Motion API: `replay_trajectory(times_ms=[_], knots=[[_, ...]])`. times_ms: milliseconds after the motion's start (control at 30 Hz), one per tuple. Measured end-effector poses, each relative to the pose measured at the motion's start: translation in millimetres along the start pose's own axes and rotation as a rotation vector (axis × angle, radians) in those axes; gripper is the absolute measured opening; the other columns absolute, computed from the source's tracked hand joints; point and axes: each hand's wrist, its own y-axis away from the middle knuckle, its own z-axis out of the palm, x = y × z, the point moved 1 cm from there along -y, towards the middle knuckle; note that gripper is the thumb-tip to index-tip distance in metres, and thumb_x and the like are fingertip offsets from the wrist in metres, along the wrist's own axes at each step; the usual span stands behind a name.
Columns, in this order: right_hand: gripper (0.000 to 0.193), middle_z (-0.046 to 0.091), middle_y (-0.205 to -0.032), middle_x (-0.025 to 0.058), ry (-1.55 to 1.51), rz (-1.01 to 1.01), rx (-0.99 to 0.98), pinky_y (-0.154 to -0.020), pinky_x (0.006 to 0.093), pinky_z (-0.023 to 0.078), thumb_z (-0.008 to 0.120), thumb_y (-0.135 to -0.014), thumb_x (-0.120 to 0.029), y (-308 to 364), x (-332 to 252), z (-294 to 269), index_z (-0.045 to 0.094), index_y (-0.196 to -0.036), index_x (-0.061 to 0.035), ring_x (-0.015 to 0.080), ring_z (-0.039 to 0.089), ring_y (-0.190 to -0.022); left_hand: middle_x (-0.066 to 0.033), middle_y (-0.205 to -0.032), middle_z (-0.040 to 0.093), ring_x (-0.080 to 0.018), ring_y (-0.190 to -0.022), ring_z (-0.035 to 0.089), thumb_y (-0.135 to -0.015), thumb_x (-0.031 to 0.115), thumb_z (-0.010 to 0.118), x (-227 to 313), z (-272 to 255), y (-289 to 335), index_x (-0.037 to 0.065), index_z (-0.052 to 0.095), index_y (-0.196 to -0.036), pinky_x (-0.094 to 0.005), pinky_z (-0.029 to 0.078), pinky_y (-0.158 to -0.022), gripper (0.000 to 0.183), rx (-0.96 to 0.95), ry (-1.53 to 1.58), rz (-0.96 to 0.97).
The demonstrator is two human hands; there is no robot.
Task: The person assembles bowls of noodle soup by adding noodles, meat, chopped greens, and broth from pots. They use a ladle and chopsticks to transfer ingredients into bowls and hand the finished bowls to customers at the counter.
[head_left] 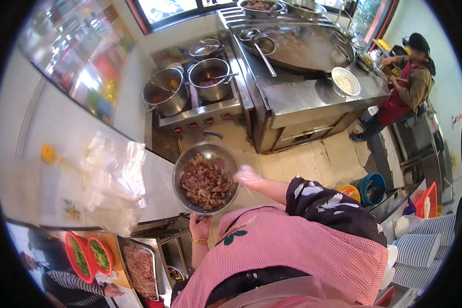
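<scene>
A round steel bowl (178, 172) of cooked, shredded brown meat (205, 182) is held up in front of my apron. My left hand (200, 226) grips it from the near side, its fingers partly hidden under the bowl, and a yellow bangle circles that wrist. On the opposite side my right hand (247, 176), in a clear plastic glove, is closed at the rim; its fingertips are hard to make out.
Two steel pots (209, 79) stand on a stove ahead. Beyond is a counter with a huge steaming wok (303, 49) and a white bowl (345, 82). Another person (408, 84) works there. Red baskets of greens (79, 256), a meat tray (141, 267) and stacked plates (418, 250) are nearby.
</scene>
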Motion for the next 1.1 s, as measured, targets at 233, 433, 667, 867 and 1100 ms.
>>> replay_trajectory(times_ms=[233,433,667,867,1100], knots=[[0.026,0.062,-0.062,0.0129,-1.075,0.338,0.164,-0.053,0.0377,0.049,0.070,-0.074,-0.024,128.2,-35.4,-148.1,0.066,-0.077,0.0012,0.0242,0.059,-0.055,-0.0138,-0.144,0.045,-0.0335,-0.130,0.048,-0.079,0.008,0.044,-37.2,85.3,145.4,0.011,0.031,-0.149,-0.0495,0.047,-0.103,0.071,-0.243,-0.301,0.147],[0.030,0.067,-0.099,0.0042,-1.378,0.484,-0.155,-0.069,0.0322,0.054,0.069,-0.087,-0.028,155.3,55.0,-220.5,0.066,-0.108,-0.0065,0.0152,0.063,-0.084,-0.0171,-0.146,0.042,-0.0331,-0.128,0.049,-0.077,0.006,0.042,-95.0,170.1,108.7,0.008,0.029,-0.149,-0.0475,0.051,-0.099,0.074,-0.194,-0.247,0.106],[0.056,0.066,-0.116,0.0222,-0.427,0.711,0.538,-0.095,0.0396,0.049,0.074,-0.079,-0.043,100.8,227.5,-286.7,0.064,-0.116,-0.0021,0.0330,0.063,-0.109,-0.0186,-0.141,0.046,-0.0346,-0.122,0.054,-0.076,0.003,0.039,-121.8,223.9,96.0,0.010,0.030,-0.148,-0.0464,0.052,-0.096,0.072,-0.094,-0.245,0.136],[0.050,0.064,-0.114,0.0232,-0.942,0.607,0.605,-0.094,0.0402,0.049,0.062,-0.082,-0.012,-41.1,251.2,-227.7,0.050,-0.129,-0.0009,0.0314,0.064,-0.104,-0.0188,-0.140,0.047,-0.0342,-0.121,0.054,-0.075,0.002,0.041,-158.5,272.5,97.7,0.009,0.029,-0.148,-0.0464,0.052,-0.097,0.074,0.051,-0.179,0.248],[0.061,0.057,-0.079,0.0055,-1.597,0.305,0.456,-0.055,0.0353,0.051,0.053,-0.082,-0.006,-22.3,170.6,-304.1,0.036,-0.141,-0.0010,0.0168,0.058,-0.063,-0.0197,-0.143,0.045,-0.0363,-0.126,0.051,-0.074,0.000,0.041,-131.6,260.7,96.9,0.009,0.026,-0.151,-0.0525,0.048,-0.101,0.079,0.047,-0.056,0.194]])
